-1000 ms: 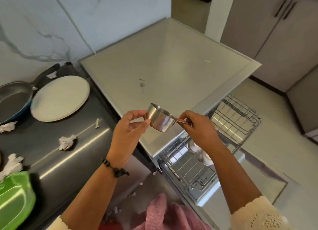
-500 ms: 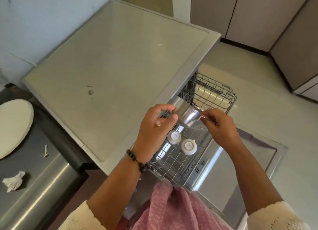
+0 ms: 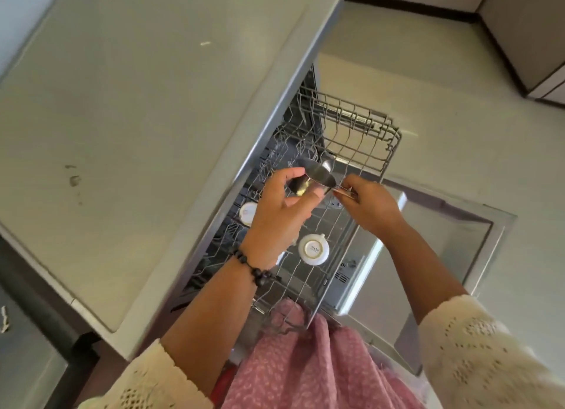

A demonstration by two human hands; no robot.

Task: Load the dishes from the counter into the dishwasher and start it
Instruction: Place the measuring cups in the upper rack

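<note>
Now both hands hold a small steel cup over the pulled-out upper rack of the dishwasher. The left hand has its fingers curled round the cup's body, thumb on the near side, forefinger arched over the far side. The right hand pinches the cup's thin metal handle between thumb and fingertips, its other fingers folded in. The cup is tilted, its open mouth turned toward the right hand, and it hangs just above the wires, not touching them as far as one can see.

Below the hands, two white cups stand upside down in the rack: one shows its ringed base plainly near the left wrist (a dark bead bracelet sits on that wrist), the other is partly hidden behind the left hand. The dishwasher door lies open and flat beyond the rack, its steel inner face toward the camera. To the left, a pale bench covers the machine's top, with a small smudge on it. Pink patterned cloth and cream knitted sleeves fill the bottom of the view.
</note>
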